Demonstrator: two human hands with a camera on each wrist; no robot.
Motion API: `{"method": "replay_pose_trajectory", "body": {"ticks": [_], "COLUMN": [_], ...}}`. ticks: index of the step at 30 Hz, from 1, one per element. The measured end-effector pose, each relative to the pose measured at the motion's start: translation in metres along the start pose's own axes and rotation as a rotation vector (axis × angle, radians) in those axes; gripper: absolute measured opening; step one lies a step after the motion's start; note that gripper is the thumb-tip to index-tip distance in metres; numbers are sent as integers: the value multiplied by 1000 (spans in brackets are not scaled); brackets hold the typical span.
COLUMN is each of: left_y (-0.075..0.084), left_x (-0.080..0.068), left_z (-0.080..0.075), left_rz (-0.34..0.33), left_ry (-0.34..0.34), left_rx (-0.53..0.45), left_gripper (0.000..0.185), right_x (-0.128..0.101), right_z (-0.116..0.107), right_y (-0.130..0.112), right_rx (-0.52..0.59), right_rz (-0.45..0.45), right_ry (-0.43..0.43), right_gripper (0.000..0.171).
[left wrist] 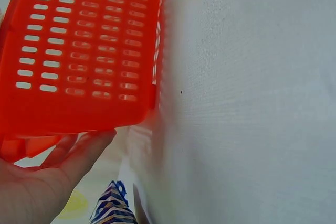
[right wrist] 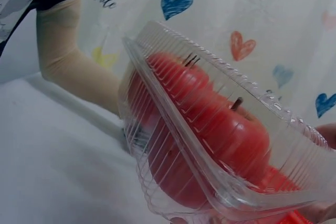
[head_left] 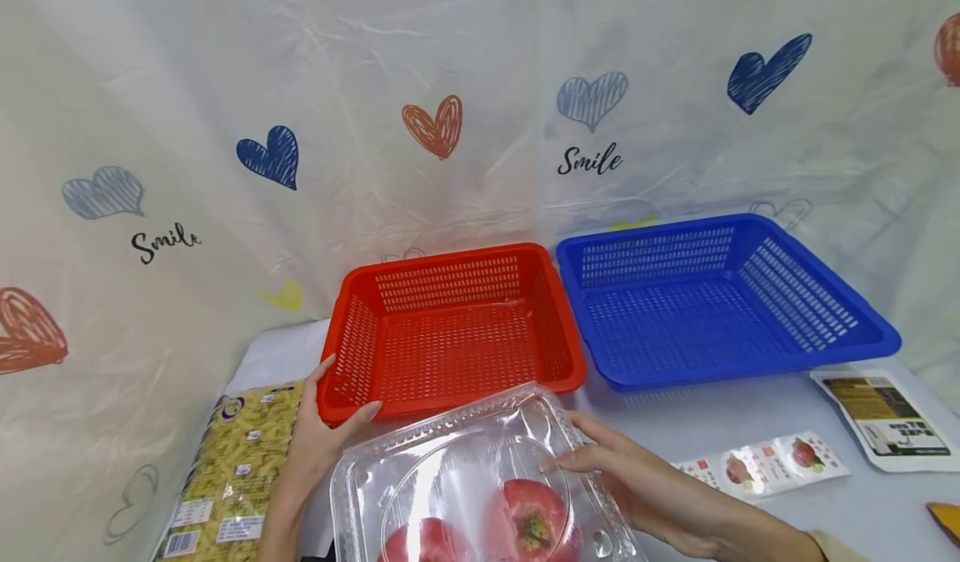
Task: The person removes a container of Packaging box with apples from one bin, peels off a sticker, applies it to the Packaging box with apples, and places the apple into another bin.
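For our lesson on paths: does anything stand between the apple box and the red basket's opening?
Nothing visible; the apple box probably needs to clear the near rim of the red basket. The left hand touches its near left corner.

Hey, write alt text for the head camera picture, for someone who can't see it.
A person's right hand holds a clear plastic box of red apples while the left hand touches the near left corner of a red basket. A blue basket stands to its right; a yellow package lies at left.
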State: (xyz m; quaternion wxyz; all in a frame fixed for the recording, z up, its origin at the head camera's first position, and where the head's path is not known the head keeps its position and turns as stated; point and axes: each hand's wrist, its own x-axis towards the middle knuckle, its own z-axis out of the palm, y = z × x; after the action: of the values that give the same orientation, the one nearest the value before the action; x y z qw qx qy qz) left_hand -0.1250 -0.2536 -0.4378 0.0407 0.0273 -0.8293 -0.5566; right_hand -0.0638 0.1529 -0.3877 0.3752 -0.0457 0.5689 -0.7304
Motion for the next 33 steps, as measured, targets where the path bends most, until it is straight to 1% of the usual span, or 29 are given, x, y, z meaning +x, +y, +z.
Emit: {"method": "replay_pose_trajectory", "body": {"ticks": [2, 4, 9, 11, 13, 15, 20, 23, 28, 33], "left_y": [1, 2, 3, 2, 2, 1, 2, 2, 2, 4], "left_x": [-1, -1, -1, -2, -2, -2, -2, -2, -2, -2], "left_z": [0, 0, 1, 1, 0, -1, -2, -1, -1, -1], "left_rz": [4, 8, -4, -9, -12, -16, -14, -17, -23, -26], "left_ry": [7, 7, -2, 3, 9, 15, 11, 4, 2, 2], "left_rx": [13, 21, 25, 35, 44, 50, 40, 33, 23, 12], "left_gripper": [98, 99, 99, 99, 98, 98, 99, 99, 99, 99], "right_x": [-1, -1, -1, 0, 0, 0, 1, 2, 3, 5], "right_z": [-1, -2, -7, -9, -10, -12, -19, -21, -20, -17], "right_y": [6, 11, 23, 28, 32, 34, 40, 44, 48, 50], "right_rx": [-4, -4, 71, 107, 122, 116, 107, 133, 147, 164], "right_rz": [15, 11, -16, -10, -1, 5, 7, -11, -15, -16], "right_ry": [-5, -20, -97, -104, -98, -67, 4, 17, 67, 93], "right_gripper": [76, 77, 74, 71, 65, 64, 67, 66, 67, 67]}}
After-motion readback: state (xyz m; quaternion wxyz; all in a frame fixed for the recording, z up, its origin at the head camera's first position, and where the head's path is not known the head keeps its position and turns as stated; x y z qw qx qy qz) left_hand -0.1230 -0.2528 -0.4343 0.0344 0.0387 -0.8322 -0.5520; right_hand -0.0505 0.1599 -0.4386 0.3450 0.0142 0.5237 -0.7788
